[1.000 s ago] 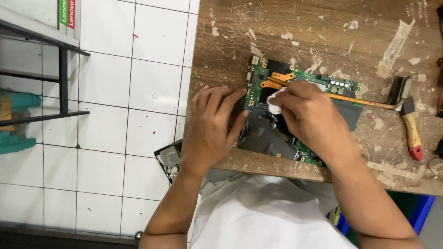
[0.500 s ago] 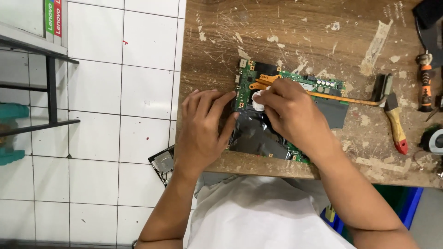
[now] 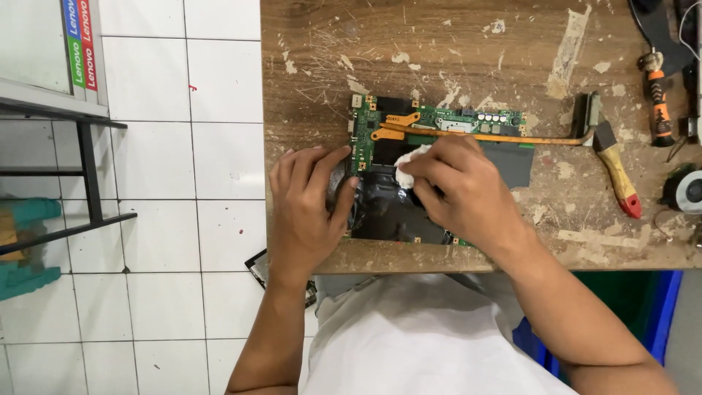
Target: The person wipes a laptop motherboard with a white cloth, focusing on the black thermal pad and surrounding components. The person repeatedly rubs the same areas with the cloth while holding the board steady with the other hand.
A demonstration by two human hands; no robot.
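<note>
1. Black metal frame (image 3: 88, 172), far left, standing on the white tiled floor (image 3: 183, 219), well apart from the work.

2. Scarred, paint-flecked wooden workbench (image 3: 329, 66), bearing everything below.

3. Left hand (image 3: 307, 205), lying palm down at the board's left edge, fingers spread and curled over the corner. It grips nothing outright; the pose reads as bracing, so the board does not slide under pressure from the other side.

4. Green rectangular circuit board with a black film-covered lower half (image 3: 387, 212), flat on the bench near its front edge, between the two hands.

5. Small wad of white tissue or cloth (image 3: 409, 162), pressed on the board's middle.

6. Right hand (image 3: 461, 194), fingers closed in a pinch on the wad, tips pointed down at the board, apparently to bear on one spot.

7. Copper-coloured heat pipe (image 3: 497, 137), running rightward from the board's upper part.

8. Paintbrush with a yellow wooden handle and red tip (image 3: 616, 172), just beside the pipe's end, within reach.

9. Orange-and-black-handled tool (image 3: 660, 102), near the right edge.

10. Round black fan (image 3: 686, 190), at the far right, partly cut off.
</note>
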